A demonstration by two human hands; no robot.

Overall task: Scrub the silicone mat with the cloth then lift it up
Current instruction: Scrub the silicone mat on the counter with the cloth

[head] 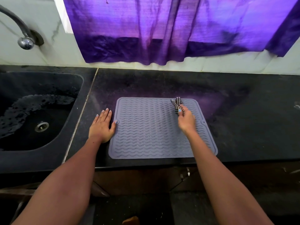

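A grey silicone mat with wavy ridges lies flat on the black counter, near its front edge. My right hand is over the mat's far right part and pinches a small black-and-white checked cloth, which sticks out beyond my fingers toward the mat's back edge. My left hand lies flat on the counter at the mat's left side, fingers straight, with the thumb tip touching the mat's left rim.
A black sink with water and a metal drain is set into the counter on the left, with a tap above it. A purple curtain hangs over the back wall. Cabinet doors sit below the counter's front edge.
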